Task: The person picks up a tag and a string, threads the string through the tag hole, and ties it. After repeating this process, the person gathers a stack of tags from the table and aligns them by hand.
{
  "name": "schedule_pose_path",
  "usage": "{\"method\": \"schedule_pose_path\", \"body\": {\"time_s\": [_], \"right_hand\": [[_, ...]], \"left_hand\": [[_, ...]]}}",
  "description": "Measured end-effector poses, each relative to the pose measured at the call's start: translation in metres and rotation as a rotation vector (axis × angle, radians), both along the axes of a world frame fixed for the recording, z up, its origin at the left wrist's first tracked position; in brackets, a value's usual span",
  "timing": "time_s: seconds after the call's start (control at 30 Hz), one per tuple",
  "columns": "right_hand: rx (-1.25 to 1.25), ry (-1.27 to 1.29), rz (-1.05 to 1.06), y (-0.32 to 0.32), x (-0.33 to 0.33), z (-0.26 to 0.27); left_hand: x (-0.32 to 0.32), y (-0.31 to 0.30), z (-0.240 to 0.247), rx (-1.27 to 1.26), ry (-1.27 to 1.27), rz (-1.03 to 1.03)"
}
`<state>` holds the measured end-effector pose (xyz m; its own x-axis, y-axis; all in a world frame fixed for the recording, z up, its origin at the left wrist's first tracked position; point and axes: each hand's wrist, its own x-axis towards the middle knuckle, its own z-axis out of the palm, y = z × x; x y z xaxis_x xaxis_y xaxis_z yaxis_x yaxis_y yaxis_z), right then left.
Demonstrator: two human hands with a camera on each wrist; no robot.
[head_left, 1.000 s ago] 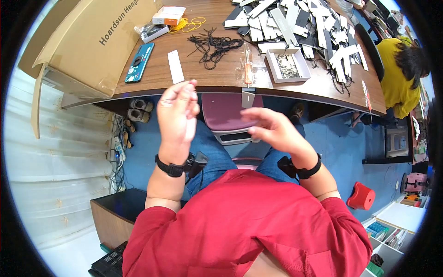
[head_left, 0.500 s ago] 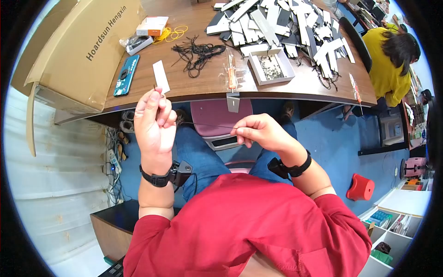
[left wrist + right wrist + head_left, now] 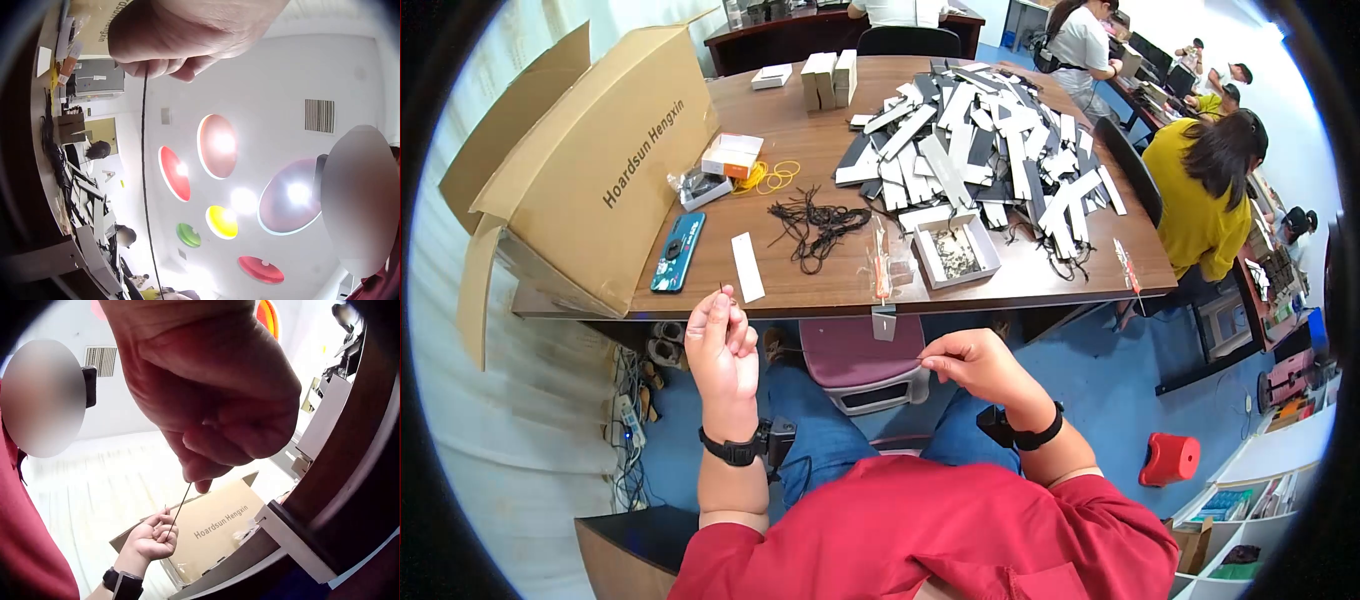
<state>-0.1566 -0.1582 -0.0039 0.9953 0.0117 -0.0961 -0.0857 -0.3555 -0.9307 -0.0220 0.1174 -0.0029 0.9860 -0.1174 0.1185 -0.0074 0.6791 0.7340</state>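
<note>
A thin black cord [image 3: 145, 156] runs between the two hands, pulled straight. My left hand [image 3: 725, 360] holds one end, with thumb and forefinger pinched and a short tip poking up above them. The cord's other end is pinched in the fingertips of my right hand [image 3: 982, 368], lower and to the right, in front of the pink stool [image 3: 860, 352]. Both hands are held in the air before the table's front edge. Beyond the left hand lie a white strip [image 3: 747, 267] and a tangle of black cords [image 3: 812, 230] on the table.
A cardboard box [image 3: 590, 200] stands at the table's left, beside a blue phone [image 3: 678, 252]. A large heap of black and white strips [image 3: 940, 170] covers the right half. Nearer is a white box [image 3: 965, 279] of small parts. A metal bracket [image 3: 884, 326] juts from the front edge.
My right hand was apart with fingers spread; it has since pinched the cord and drawn it straight to the right of the left hand. The head view has tilted up.
</note>
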Motion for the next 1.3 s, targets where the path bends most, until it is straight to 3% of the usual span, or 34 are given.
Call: {"method": "schedule_pose_path", "body": {"time_s": [0.23,0.4,0.43,0.53,0.7,0.83,0.93,1.3], "right_hand": [[-0.085,-0.213,0.169,-0.002,0.003,-0.007],[0.029,-0.095,-0.104,0.000,-0.001,-0.013],[-0.065,-0.096,-0.102,0.000,-0.001,-0.011],[-0.240,-0.134,-0.055,0.007,0.002,-0.003],[-0.373,-0.591,0.195,0.031,0.020,0.001],[-0.223,-0.445,0.116,0.043,0.025,-0.003],[-0.189,-0.347,-0.033,0.044,0.025,0.005],[-0.220,-0.331,-0.101,0.038,0.026,0.002]], "left_hand": [[-0.002,-0.012,-0.010,0.105,-0.004,0.031],[0.005,-0.010,-0.026,0.159,-0.035,0.145],[0.005,-0.011,-0.027,0.158,-0.019,0.136],[0.000,-0.022,-0.032,0.197,0.007,0.084],[-0.026,-0.062,-0.052,0.289,0.029,-0.221],[-0.046,-0.077,-0.051,0.146,0.155,-0.439],[-0.048,-0.082,-0.054,0.192,0.115,-0.447],[-0.053,-0.083,-0.049,0.359,-0.013,-0.438]]}}
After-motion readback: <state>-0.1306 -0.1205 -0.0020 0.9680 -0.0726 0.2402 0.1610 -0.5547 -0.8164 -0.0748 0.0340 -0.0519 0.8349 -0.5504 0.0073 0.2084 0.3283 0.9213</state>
